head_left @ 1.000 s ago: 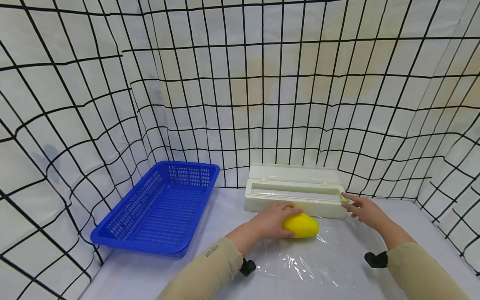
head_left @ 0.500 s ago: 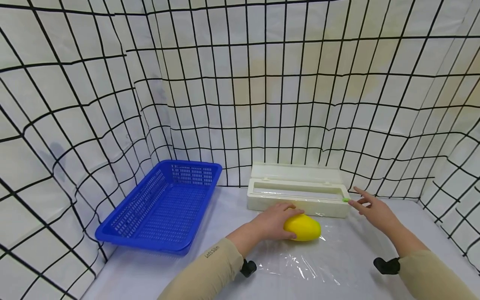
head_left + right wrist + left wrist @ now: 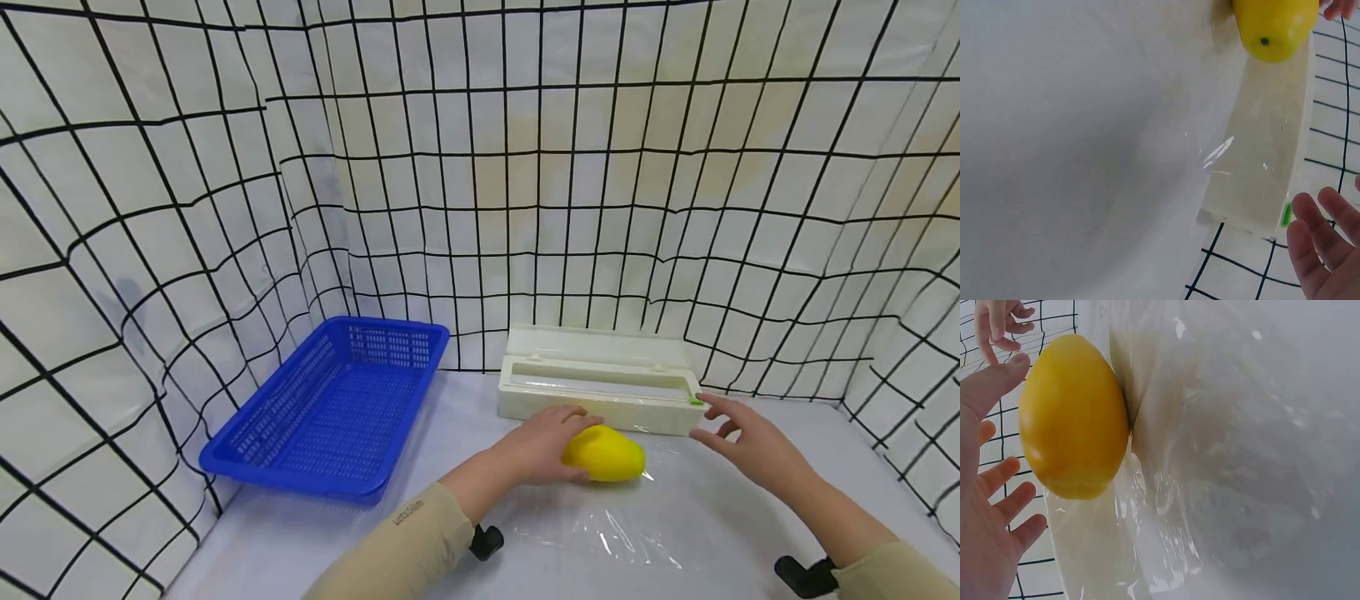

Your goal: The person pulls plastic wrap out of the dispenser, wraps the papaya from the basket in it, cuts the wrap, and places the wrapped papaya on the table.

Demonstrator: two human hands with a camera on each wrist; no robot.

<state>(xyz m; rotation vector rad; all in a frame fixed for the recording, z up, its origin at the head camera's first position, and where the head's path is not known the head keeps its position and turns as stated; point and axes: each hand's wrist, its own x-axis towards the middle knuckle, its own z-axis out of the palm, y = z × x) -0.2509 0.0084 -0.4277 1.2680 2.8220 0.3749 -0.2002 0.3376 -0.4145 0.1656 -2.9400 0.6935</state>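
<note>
A yellow mango (image 3: 606, 454) lies on a clear sheet of plastic wrap (image 3: 592, 521) in front of a white wrap dispenser (image 3: 600, 412). My left hand (image 3: 543, 446) is at the mango's left end. In the left wrist view its fingers are spread and loosely bent, the thumb tip beside the mango and the other fingertips apart from it. The dispenser's lid stands up at the back, and a green slide cutter (image 3: 696, 400) sits at its right end. My right hand (image 3: 753, 437) has its index fingertip at this cutter, fingers loosely bent; contact is unclear.
A blue perforated basket (image 3: 330, 417) stands to the left on the white table. Black wire mesh (image 3: 540, 208) with white sheeting behind it encloses the back and sides. Black wrist mounts (image 3: 806, 577) stick out by the beige sleeves.
My right index finger lifted off the cutter and has come back down to it. My left hand has eased slightly left, its hold on the mango loosened.
</note>
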